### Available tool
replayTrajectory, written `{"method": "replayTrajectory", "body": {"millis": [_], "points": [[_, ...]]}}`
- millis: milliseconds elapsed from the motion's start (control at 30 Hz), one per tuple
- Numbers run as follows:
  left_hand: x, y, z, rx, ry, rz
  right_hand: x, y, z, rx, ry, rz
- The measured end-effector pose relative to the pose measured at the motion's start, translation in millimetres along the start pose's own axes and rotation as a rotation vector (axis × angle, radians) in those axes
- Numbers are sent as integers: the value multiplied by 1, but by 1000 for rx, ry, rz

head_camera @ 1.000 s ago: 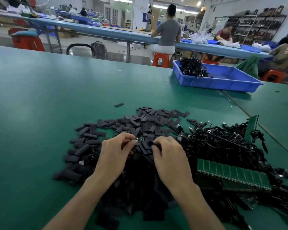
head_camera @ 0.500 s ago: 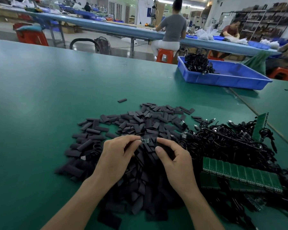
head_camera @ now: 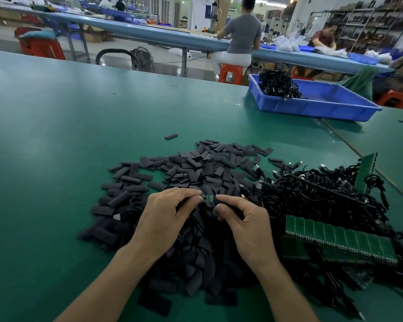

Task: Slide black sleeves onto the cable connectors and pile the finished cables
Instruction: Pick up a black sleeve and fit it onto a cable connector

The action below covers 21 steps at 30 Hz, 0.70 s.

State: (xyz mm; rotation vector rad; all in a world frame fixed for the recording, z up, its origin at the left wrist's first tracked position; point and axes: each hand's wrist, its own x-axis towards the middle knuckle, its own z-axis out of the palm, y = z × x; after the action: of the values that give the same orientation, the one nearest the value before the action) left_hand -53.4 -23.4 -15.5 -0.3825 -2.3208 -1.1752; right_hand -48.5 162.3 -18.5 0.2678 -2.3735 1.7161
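A heap of flat black sleeves covers the green table in front of me. Over its near side, my left hand pinches the left end of a small green connector board between thumb and fingertips. My right hand pinches something black at the board's right end; whether it is a sleeve or the cable I cannot tell. A tangle of black cables lies to the right, with strips of green circuit boards on it.
A blue tray holding a bundle of black cables stands at the back right. One stray sleeve lies apart, beyond the heap. People sit at a long blue bench behind the table.
Both hands have lifted slightly and drawn a little apart, so the small green board between the fingertips shows more plainly. The camera has tilted down and moved closer.
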Motion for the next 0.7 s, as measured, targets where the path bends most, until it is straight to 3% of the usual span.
{"method": "replayTrajectory", "body": {"millis": [500, 700], "points": [[-2, -5, 2, -20, -66, -56, 0, 1, -5, -114, -51, -17], [-4, -3, 4, -86, -55, -125, 2, 2, -6, -30, -34, 13]]}}
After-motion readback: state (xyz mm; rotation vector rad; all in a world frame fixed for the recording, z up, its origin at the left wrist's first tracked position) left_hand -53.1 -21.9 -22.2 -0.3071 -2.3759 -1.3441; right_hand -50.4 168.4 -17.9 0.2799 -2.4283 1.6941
